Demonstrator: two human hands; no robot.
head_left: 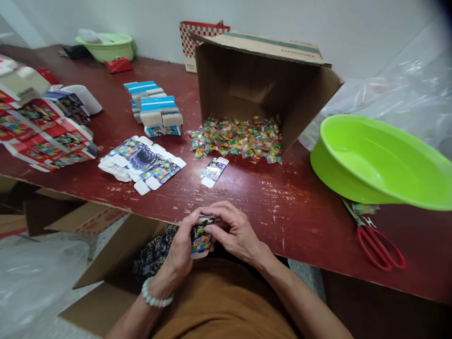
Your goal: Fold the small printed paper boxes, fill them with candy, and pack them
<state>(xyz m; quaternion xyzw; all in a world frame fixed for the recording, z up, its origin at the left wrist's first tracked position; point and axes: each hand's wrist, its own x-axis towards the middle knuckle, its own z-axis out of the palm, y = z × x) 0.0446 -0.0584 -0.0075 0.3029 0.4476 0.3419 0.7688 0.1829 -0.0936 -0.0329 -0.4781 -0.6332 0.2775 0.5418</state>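
Note:
Close to my body, at the table's front edge, a small printed candy box (201,238) is held between both hands. My left hand (183,242) is closed along its left side. My right hand (229,228) grips the upper right, thumb on the printed face. The box's lower flap sticks out pale at the bottom; its top is partly hidden by fingers. Beyond the hands, a single box blank (213,172) lies on the table. A fanned stack of purple box blanks (151,162) rests to its left. Wrapped colourful candies (240,139) spill from a tipped carton (264,70).
A bright green basin (374,165) and red-handled scissors (379,245) are at the right. Blue bundles (158,110) and red-and-white box stacks (45,127) occupy the left. Below the table edge, an open carton (109,254) contains many finished-looking dark boxes (153,254). A red tape dispenser (119,65) sits behind.

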